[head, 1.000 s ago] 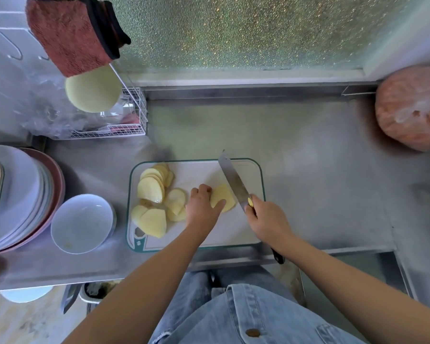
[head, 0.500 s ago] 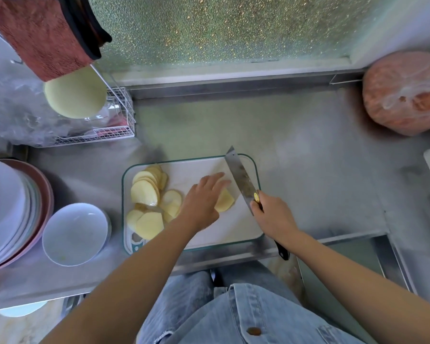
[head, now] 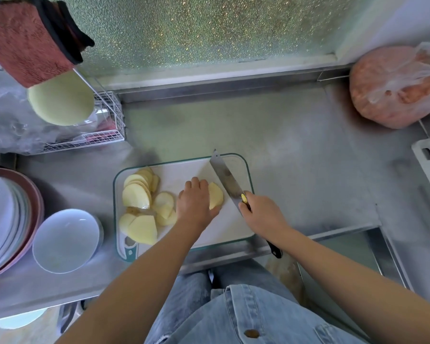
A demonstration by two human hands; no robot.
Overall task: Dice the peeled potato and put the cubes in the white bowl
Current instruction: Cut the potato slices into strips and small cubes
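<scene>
Well, the steel desk (head: 296,145) takes up most of what I can see, running back to a frosted pane (head: 196,28). At its left edge sits a stack of plates (head: 3,219), and at the far right corner a plastic bag (head: 395,88) of something orange-pink. A red cloth (head: 27,40) hangs over a wire rack (head: 109,120) at the far left.

Near the front edge lies a white board (head: 179,172) with a green rim. Just left of it, apart from the board, stands the white bowl (head: 65,240); I can see no cubes in it. A loose pile of slices (head: 137,194) covers the left part of the board, overlapping one another.

The knife (head: 226,180) slants across the right part of the board, tip toward the far edge, handle toward the person. The right grip (head: 261,214) is wrapped round the handle, fingers curled about it where the blade begins.

The left grip (head: 196,202) sits mid-board, between the slices and the blade, fingers bent down over the potato (head: 215,194) and holding it against the board, thumb tucked at its near side. Only the right side of the potato shows beyond the knuckles, pale yellow and rounded. It lies just left of the blade, very close; whether steel touches it I cannot tell. The two grips are near each other, with the potato and the blade between them.
</scene>
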